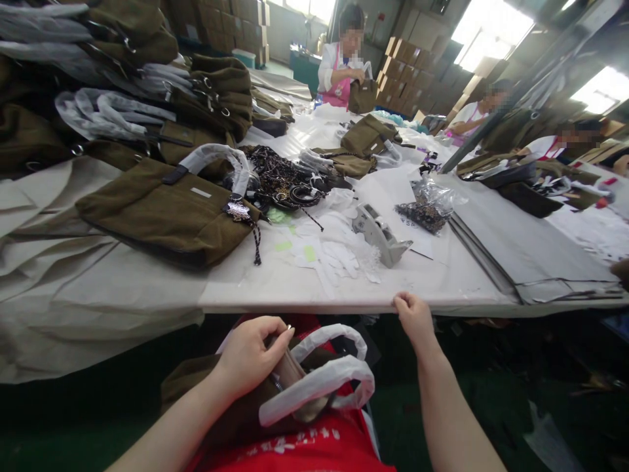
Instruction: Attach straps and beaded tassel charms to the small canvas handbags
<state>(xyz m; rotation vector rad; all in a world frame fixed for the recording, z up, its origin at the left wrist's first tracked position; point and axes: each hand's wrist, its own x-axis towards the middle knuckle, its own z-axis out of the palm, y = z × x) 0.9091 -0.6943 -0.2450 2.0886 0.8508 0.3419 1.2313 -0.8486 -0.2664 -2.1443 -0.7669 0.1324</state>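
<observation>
My left hand [250,357] is closed on the top edge of an olive canvas bag [206,393] lying on my lap, its two handles [324,380] wrapped in white plastic. My right hand [413,313] curls its fingers over the near edge of the white table [295,288]. Another olive bag [167,213] with a wrapped handle lies on the table to the left, a beaded tassel hanging from its front.
A grey tape dispenser [381,235] and paper scraps lie beyond my right hand. A heap of dark beaded cords [275,174], a clear packet of beads [427,206], stacked bags [216,92] at left. A person in a pink apron [341,65] works at the far end; others sit right.
</observation>
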